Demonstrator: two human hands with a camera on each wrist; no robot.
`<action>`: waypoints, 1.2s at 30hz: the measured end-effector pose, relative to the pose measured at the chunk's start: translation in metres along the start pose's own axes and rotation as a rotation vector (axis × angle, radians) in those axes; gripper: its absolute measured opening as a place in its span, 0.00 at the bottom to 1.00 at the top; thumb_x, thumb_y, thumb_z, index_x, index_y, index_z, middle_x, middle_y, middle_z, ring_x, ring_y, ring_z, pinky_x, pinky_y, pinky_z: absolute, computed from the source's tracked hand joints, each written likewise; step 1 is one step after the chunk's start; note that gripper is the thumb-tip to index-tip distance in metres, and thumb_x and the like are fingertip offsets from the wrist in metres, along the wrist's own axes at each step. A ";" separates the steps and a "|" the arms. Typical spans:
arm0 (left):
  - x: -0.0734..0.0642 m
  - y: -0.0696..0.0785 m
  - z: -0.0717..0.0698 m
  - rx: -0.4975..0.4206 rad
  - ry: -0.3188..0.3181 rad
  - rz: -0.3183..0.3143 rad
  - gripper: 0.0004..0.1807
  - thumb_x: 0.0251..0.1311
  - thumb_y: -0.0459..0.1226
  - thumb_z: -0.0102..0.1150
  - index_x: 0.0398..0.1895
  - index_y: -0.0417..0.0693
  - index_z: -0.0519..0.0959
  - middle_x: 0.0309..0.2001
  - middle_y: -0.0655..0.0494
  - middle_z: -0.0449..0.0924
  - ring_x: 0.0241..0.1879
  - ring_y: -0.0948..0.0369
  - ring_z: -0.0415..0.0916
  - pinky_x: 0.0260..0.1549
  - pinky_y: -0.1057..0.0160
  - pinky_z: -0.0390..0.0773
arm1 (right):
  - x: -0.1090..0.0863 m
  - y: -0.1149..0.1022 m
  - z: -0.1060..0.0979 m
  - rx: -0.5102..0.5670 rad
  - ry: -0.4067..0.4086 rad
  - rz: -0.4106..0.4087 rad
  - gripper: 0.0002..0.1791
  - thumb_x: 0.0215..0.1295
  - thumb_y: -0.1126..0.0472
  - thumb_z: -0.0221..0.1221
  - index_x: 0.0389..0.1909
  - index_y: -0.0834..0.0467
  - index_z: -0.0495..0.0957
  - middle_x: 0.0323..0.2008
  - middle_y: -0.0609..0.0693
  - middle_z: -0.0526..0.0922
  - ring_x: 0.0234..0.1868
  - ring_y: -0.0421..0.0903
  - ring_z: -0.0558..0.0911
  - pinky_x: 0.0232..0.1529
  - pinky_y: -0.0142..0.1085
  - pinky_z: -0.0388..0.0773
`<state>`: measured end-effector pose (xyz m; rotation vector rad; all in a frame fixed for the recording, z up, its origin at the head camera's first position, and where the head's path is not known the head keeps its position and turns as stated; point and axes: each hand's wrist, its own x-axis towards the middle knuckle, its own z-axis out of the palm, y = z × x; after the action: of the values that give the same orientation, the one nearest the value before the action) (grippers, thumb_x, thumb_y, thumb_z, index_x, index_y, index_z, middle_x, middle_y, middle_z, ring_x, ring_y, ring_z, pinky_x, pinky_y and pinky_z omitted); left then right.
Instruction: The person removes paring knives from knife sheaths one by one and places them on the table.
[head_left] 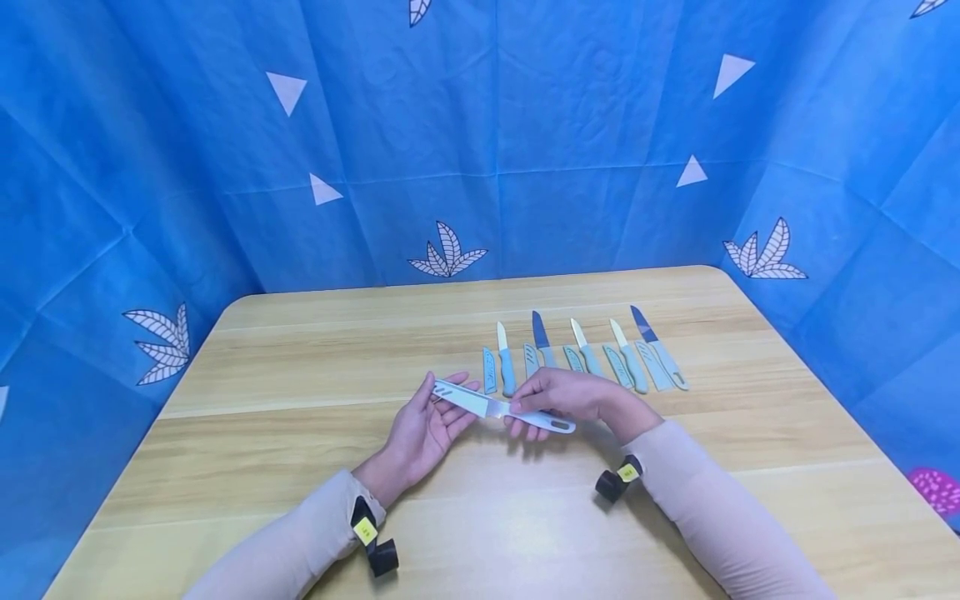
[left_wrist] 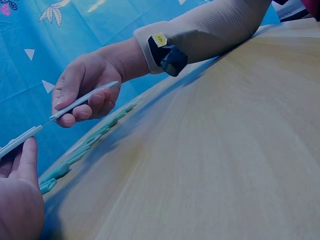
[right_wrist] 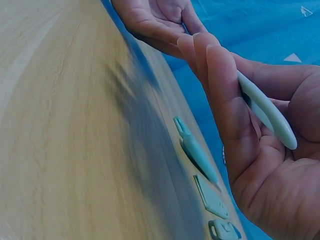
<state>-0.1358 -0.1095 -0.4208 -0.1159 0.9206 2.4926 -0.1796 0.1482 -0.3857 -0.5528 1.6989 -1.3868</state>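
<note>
My right hand point(head_left: 567, 393) grips the pale handle of a knife point(head_left: 542, 418) above the table. Most of its blade is inside a pale slotted blade cover point(head_left: 463, 399); a short stretch of bare metal shows between cover and handle. With the palm turned up, my left hand point(head_left: 420, 435) holds the cover near its far end, between thumb and fingers. Seen from the left wrist, the cover point(left_wrist: 20, 140) and the knife handle point(left_wrist: 85, 100) lie nearly in one line. From the right wrist, the handle point(right_wrist: 270, 114) shows between thumb and fingers; the cover is hidden there.
Several knives lie in a row beyond my hands, including a light-bladed knife point(head_left: 507, 371) and a dark-bladed knife point(head_left: 660, 350) at the right end. Beside each lies a flat blade cover point(head_left: 490, 371). The wooden table point(head_left: 300, 367) meets a blue curtain point(head_left: 570, 217) behind.
</note>
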 end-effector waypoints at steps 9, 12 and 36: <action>-0.001 -0.001 0.000 -0.013 0.001 -0.001 0.32 0.77 0.53 0.32 0.70 0.37 0.59 0.65 0.33 0.66 0.69 0.43 0.57 0.63 0.54 0.72 | -0.002 0.000 0.000 0.024 -0.018 0.003 0.17 0.72 0.60 0.55 0.43 0.72 0.81 0.36 0.66 0.85 0.27 0.45 0.85 0.29 0.33 0.85; -0.001 -0.001 0.000 -0.018 0.002 -0.001 0.32 0.77 0.53 0.33 0.70 0.37 0.59 0.67 0.33 0.63 0.70 0.43 0.56 0.63 0.54 0.72 | -0.003 0.000 0.000 0.023 -0.017 0.006 0.17 0.72 0.60 0.55 0.43 0.73 0.80 0.36 0.67 0.84 0.27 0.45 0.85 0.28 0.33 0.85; -0.002 0.003 0.000 -0.025 0.005 -0.004 0.32 0.77 0.53 0.30 0.71 0.37 0.58 0.69 0.32 0.58 0.69 0.44 0.59 0.63 0.54 0.71 | -0.010 -0.002 -0.006 0.024 -0.035 0.018 0.17 0.72 0.62 0.55 0.44 0.75 0.80 0.35 0.70 0.83 0.25 0.45 0.84 0.28 0.34 0.85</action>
<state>-0.1354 -0.1120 -0.4182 -0.1321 0.8900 2.5017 -0.1794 0.1589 -0.3804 -0.5435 1.6536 -1.3753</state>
